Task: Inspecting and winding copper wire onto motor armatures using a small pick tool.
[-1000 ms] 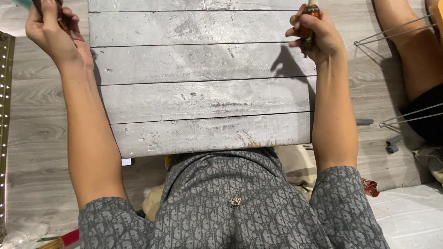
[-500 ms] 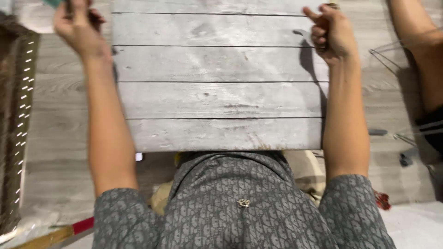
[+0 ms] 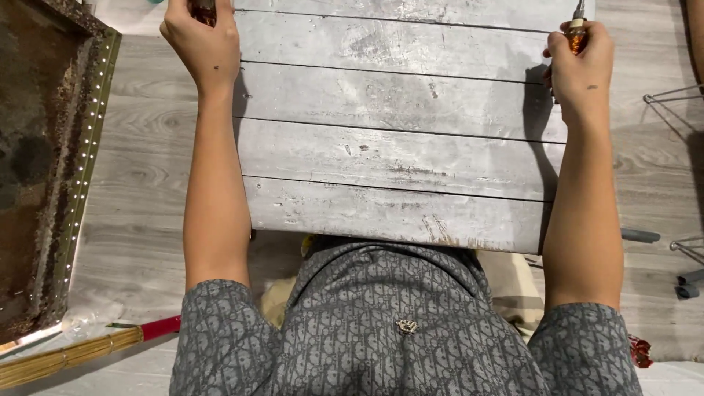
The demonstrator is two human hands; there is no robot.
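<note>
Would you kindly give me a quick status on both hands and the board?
Left hand closed on dark handle. Right hand closed on screwdriver. Grey slatted board flat between them, surface bare.

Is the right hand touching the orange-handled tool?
Touching: the head view shows the right hand closed around the orange-handled tool beside the grey slatted board.

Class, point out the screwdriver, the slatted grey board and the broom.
screwdriver (image 3: 576,35), head view, on its amber handle.
slatted grey board (image 3: 396,158), head view, on a middle slat.
broom (image 3: 66,358), head view, on its straw bristles.
</note>
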